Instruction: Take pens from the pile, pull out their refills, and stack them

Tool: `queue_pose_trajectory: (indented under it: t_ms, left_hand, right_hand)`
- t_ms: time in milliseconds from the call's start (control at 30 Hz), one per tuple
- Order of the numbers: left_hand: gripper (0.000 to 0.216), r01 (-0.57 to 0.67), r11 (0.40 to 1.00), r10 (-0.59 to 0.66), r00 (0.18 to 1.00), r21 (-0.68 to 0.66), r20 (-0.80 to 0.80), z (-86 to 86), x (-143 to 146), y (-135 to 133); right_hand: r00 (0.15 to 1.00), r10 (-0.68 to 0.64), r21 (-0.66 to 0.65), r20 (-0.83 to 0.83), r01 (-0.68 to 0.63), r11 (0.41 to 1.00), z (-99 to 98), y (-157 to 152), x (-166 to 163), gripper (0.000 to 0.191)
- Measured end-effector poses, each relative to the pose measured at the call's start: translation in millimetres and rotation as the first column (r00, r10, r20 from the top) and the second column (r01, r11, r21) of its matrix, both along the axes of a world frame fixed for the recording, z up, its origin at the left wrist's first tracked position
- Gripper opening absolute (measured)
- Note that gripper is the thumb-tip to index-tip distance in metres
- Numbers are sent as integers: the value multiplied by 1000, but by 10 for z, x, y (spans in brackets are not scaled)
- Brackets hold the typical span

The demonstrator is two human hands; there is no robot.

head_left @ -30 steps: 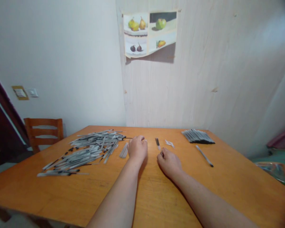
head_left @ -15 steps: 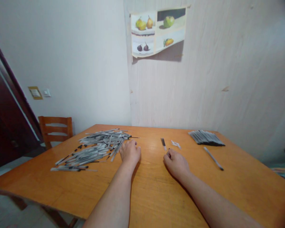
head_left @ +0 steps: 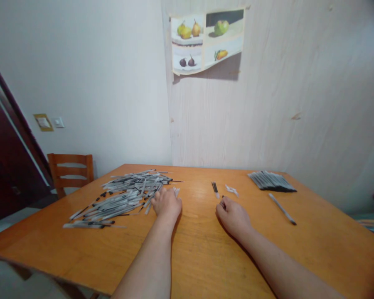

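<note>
My left hand (head_left: pixel 167 204) is at the right edge of a loose pile of pens (head_left: pixel 121 199) with pale barrels and black ends. Its fingers curl downward, tips hidden, and a pale pen barrel (head_left: pixel 176 191) pokes out just past them. To the right, my right hand (head_left: pixel 232 212) rests on the table, thumb and fingers pinched together. A tiny dark tip (head_left: pixel 223 197) shows at the pinch; the rest of that thing is hidden. Just beyond lie a few thin black refills (head_left: pixel 215 187) with pale ends and several small white pieces (head_left: pixel 232 190).
A neat row of pens (head_left: pixel 271 181) lies at the back right of the wooden table (head_left: pixel 199 257). One single pen (head_left: pixel 282 209) lies apart in front of it. Small black caps (head_left: pixel 103 194) sit beside the pile. A wooden chair (head_left: pixel 71 171) stands behind the left edge.
My left hand has shifted slightly left, and a pale barrel now shows past its fingers. My right hand stays pinched in nearly the same place. The camera view has shifted a little.
</note>
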State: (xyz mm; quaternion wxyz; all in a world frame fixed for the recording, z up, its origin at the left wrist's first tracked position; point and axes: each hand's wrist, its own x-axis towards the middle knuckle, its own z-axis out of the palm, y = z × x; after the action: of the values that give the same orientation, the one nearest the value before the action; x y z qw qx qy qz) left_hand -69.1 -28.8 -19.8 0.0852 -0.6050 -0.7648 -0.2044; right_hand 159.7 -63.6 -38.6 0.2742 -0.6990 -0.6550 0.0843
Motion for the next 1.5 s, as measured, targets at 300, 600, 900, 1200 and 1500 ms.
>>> queue_pose_trajectory:
  t_ms: [300,600,900,1200,1500]
  left_hand:
    - [27,-13,1000,13,999,3,-38,-28,9,15]
    - [25,-35,999,34,998,-18,-56,-4,19,7]
    - [24,18,998,-21,998,-52,-58,23,84,-29]
    - [24,48,998,-51,996,-37,-77,38,127,-34]
    - [22,231,973,-229,970,-13,86,127,192,-69]
  right_hand:
    - [1000,-4,7,-3,4,1000,18,-11,-15,17]
    - [1000,-5,10,-5,6,1000,17,-2,-12,17]
    - [1000,0,14,-6,0,1000,10,-8,-9,18]
    - [1000,-11,4,1,11,1000,2,4,-11,18]
    - [1000,4,19,-6,-4,1000,1,-4,-12,17]
